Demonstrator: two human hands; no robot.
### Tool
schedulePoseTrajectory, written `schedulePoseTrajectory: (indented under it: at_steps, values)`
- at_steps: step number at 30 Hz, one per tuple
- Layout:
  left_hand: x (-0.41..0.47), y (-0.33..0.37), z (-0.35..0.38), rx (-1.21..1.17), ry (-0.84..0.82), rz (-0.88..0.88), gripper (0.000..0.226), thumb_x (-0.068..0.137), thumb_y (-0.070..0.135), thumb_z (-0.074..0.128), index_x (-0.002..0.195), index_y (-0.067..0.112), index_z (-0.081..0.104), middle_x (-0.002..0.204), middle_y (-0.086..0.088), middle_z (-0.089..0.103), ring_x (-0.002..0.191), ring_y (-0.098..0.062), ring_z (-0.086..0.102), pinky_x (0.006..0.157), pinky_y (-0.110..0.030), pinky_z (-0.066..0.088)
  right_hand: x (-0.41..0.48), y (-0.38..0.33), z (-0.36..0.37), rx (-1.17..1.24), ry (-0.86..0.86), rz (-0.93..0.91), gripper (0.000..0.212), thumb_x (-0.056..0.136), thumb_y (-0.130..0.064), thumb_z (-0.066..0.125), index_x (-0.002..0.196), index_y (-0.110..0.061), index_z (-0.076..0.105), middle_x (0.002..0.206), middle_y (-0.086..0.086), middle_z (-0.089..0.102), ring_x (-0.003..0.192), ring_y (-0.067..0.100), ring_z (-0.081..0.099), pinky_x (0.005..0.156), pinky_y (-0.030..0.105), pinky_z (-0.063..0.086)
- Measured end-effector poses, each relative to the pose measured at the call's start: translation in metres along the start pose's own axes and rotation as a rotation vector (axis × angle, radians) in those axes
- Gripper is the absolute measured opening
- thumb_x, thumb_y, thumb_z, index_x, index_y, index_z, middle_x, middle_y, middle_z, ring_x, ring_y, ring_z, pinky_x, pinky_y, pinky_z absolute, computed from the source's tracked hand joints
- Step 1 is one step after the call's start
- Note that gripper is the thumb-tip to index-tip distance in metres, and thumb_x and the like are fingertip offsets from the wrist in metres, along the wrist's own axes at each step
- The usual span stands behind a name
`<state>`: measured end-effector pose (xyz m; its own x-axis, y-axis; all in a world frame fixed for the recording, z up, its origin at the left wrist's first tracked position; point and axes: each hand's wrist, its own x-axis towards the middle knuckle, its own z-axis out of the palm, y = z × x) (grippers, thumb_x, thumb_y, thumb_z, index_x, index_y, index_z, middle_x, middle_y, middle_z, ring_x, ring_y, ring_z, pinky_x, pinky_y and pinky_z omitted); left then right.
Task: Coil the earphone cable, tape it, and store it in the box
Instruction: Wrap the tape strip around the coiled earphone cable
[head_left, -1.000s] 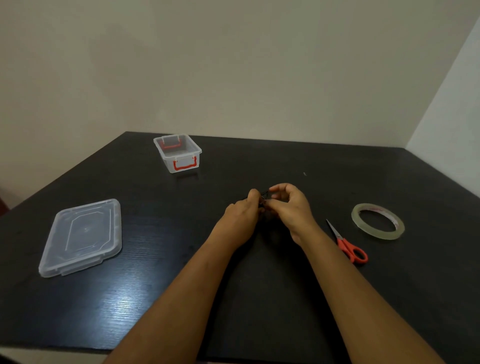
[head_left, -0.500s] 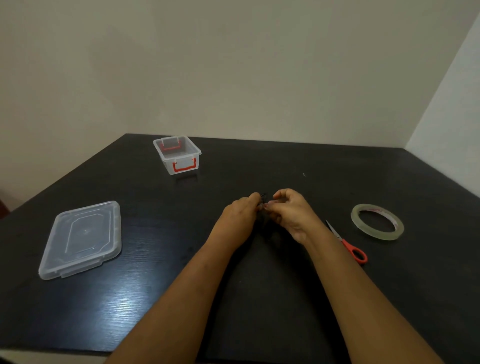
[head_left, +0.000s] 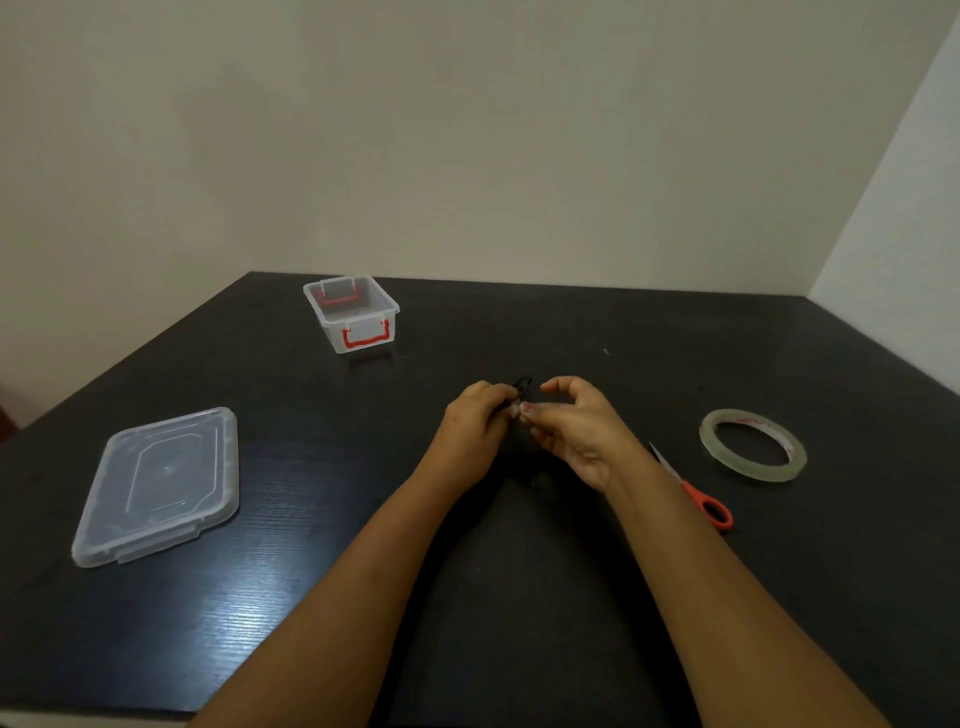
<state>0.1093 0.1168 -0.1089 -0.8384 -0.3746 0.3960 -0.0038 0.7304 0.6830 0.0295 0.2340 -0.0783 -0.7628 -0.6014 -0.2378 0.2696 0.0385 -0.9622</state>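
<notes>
The dark worktop (head_left: 571, 322) was seen to run from the near edge to a far edge set against a pale wall, with another wall closing its right side at the far right corner. Broad bare stretches were left along the near edge on the left, and between the middle and the far edge. A clear lid (head_left: 161, 483) lay flat near the left edge, well apart from everything else. A roll of clear tape (head_left: 748, 467) lay flat towards the right edge. A small clear box (head_left: 363, 345) with red handles stood open near the far edge, left of the middle. Red-handled scissors (head_left: 696, 493) lay between the tape and the right forearm, with the blades pointed towards the far edge and partly hidden behind the wrist.

Both grips were held together at the middle of the worktop, just above its surface. The left grip (head_left: 475, 421) was clenched round the earphone cable (head_left: 521, 385), its fingers curled about the bundle. The right grip (head_left: 576, 426) was curled, its thumb tip set against the left fingertips and its forefinger arched above with a gap between. Whether anything was pinched by it could not be told. The cable was seen only as a small black bunch of loops standing out above the left fingertips, between the two grips. Against the dark worktop, nothing more of it could be made out.
</notes>
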Motion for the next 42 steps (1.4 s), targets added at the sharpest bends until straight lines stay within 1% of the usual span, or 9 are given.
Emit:
schedulePoseTrajectory:
  at_steps: [3,8,12,15,17,22,29,37,42]
  values:
    - [0.001,-0.001,-0.001,-0.130,0.034,-0.042,0.026,0.093,0.009,0.053,0.118,0.009,0.060,0.103,0.003,0.053,0.094,-0.008,0.051,0.077,-0.009,0.040,0.000,0.006,0.006,-0.062,0.071,-0.178,0.035,0.083,0.002,0.067,0.108,-0.017,0.052,0.090,0.010,0.073,0.084,0.015,0.071,0.068,0.025,0.052]
    - [0.000,0.008,-0.001,-0.500,-0.035,-0.167,0.030,0.095,0.009,0.048,0.123,0.014,0.058,0.102,-0.003,0.056,0.082,-0.012,0.057,0.074,-0.024,0.050,0.001,0.009,0.005,-0.231,0.172,-0.439,0.031,0.084,-0.004,0.069,0.097,-0.027,0.052,0.086,0.002,0.073,0.087,0.012,0.070,0.079,0.029,0.054]
    - [-0.003,0.016,-0.002,-0.727,-0.033,-0.237,0.027,0.099,0.016,0.042,0.117,0.014,0.062,0.087,0.000,0.060,0.076,-0.011,0.054,0.069,-0.025,0.048,-0.001,0.008,0.007,-0.326,0.186,-0.560,0.030,0.085,-0.006,0.067,0.101,-0.026,0.051,0.088,-0.003,0.070,0.086,0.003,0.066,0.076,0.017,0.051]
    - [-0.002,0.015,-0.002,-0.816,-0.042,-0.279,0.029,0.099,0.020,0.043,0.117,0.014,0.064,0.097,-0.010,0.065,0.083,-0.021,0.056,0.079,-0.040,0.050,-0.004,0.008,0.009,-0.334,0.179,-0.619,0.031,0.086,-0.004,0.065,0.103,-0.026,0.051,0.090,-0.006,0.067,0.085,-0.006,0.063,0.069,0.006,0.046]
    - [-0.001,0.013,-0.002,-0.870,-0.052,-0.288,0.029,0.098,0.019,0.044,0.118,0.012,0.064,0.092,-0.008,0.064,0.075,-0.015,0.054,0.078,-0.039,0.047,-0.005,0.008,0.010,-0.314,0.179,-0.650,0.032,0.086,-0.003,0.065,0.104,-0.025,0.051,0.091,-0.005,0.067,0.085,-0.006,0.063,0.069,0.004,0.045]
    - [-0.001,0.012,-0.004,-1.019,-0.115,-0.309,0.028,0.097,0.015,0.044,0.116,0.017,0.064,0.079,0.002,0.063,0.060,-0.002,0.052,0.063,-0.020,0.046,-0.006,0.009,0.013,-0.175,0.159,-0.564,0.040,0.086,-0.004,0.065,0.113,-0.029,0.049,0.092,0.000,0.070,0.085,0.003,0.068,0.072,0.016,0.053]
    - [-0.002,0.014,-0.008,-1.103,-0.186,-0.324,0.031,0.097,0.013,0.042,0.123,0.015,0.058,0.066,0.005,0.059,0.053,-0.002,0.052,0.055,-0.020,0.049,-0.004,0.007,0.007,0.020,0.036,-0.328,0.046,0.085,-0.004,0.066,0.123,-0.025,0.050,0.102,0.006,0.072,0.098,0.020,0.069,0.089,0.042,0.054]
    - [-0.003,0.017,-0.010,-1.082,-0.215,-0.368,0.032,0.098,0.016,0.042,0.125,0.017,0.058,0.067,0.001,0.052,0.054,-0.006,0.045,0.057,-0.020,0.046,-0.002,0.009,0.006,-0.002,0.094,-0.289,0.045,0.082,-0.007,0.071,0.118,-0.021,0.048,0.092,0.006,0.073,0.090,0.023,0.071,0.089,0.047,0.055]
    - [-0.005,0.017,-0.011,-1.058,-0.195,-0.323,0.031,0.098,0.013,0.041,0.124,0.018,0.058,0.067,0.006,0.061,0.055,-0.002,0.054,0.061,-0.019,0.051,-0.003,0.008,0.008,0.009,0.076,-0.312,0.046,0.084,-0.005,0.068,0.121,-0.022,0.047,0.094,0.005,0.073,0.091,0.020,0.071,0.085,0.040,0.056]
